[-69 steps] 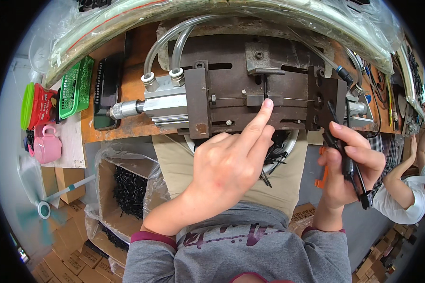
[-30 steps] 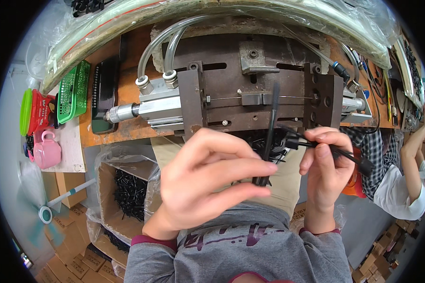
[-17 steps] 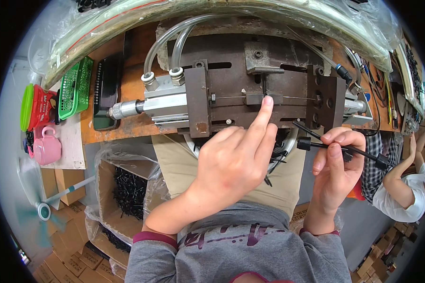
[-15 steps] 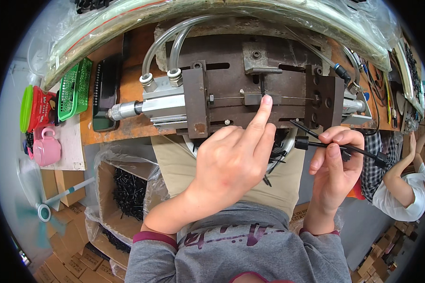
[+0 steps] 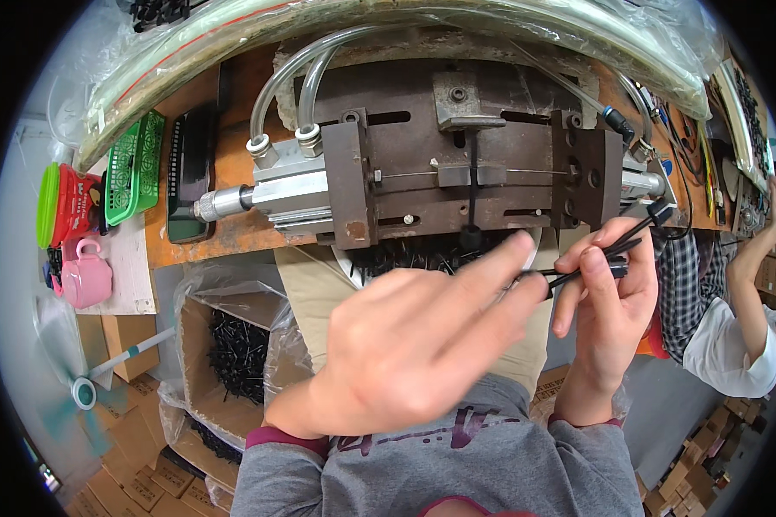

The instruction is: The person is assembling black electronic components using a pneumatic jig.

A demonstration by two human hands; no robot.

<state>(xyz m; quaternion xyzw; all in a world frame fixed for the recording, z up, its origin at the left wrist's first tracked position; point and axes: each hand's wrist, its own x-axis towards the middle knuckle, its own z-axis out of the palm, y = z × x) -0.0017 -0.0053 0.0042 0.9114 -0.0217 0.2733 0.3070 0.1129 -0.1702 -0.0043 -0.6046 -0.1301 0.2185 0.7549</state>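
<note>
Black slender plastic rod with a stubby round head lies across the small grey metal block midway along the dark brown steel fixture on your orange wooden desk, its head overhanging the near edge and its far end by the flat steel bracket. That bracket probably acts as a stop, and the overhang leaves the head clear for your fingers. One thin metal wire lines up with the block from the left, another from the right, so the rod's position presumably matters. Your right hand pinches a bunch of similar black rods between thumb and fingers, right of the block, seemingly to have spares close without covering the fixture. Your left hand is blurred, fingers stretched toward the bunch's left end; whether it pinches a rod, I cannot tell. Between the fixture's near edge and your lap sits a white-rimmed bowl of black pieces, placed perhaps to catch or supply them.
</note>
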